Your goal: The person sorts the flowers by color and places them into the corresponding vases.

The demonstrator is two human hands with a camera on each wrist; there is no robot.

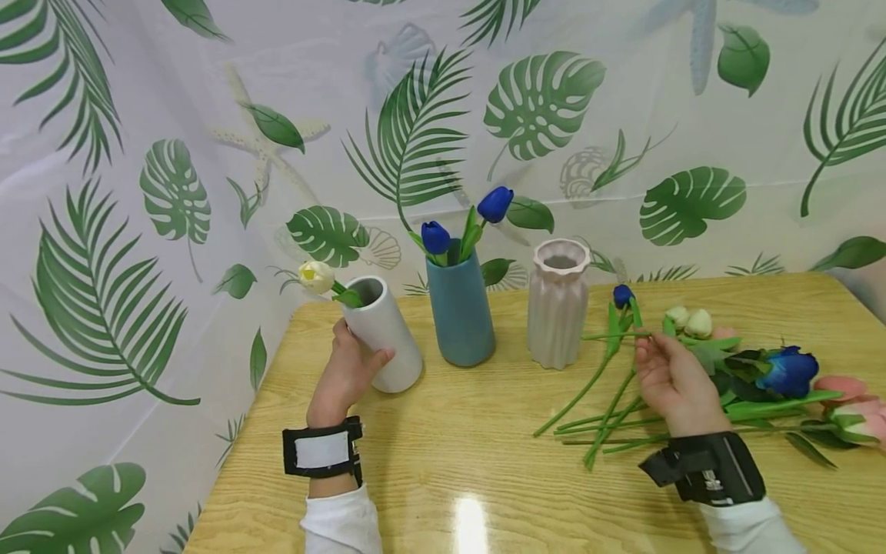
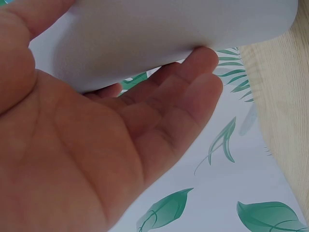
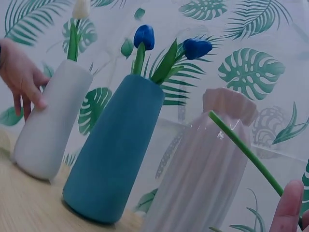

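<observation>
3 vases in a row on wood surface (image 1: 422, 469), L to R: white vase (image 1: 388, 338), teal vase (image 1: 460, 315), pink vase (image 1: 556, 315). L hand (image 1: 346, 373) has fingers + thumb curled partway round white vase, w/ 1 white tulip (image 1: 317, 277) leaning out over its rim. Teal one has 2 blue tulips (image 1: 495, 205). R hand (image 1: 678, 385) pinches a green stem (image 3: 248, 155) btwn thumb & fingertips, bare end twd pink vase; can't tell if touching. Loose nr R hand: blue rose (image 1: 787, 372), pink rose (image 1: 858, 422), white buds (image 1: 698, 323), etc.
</observation>
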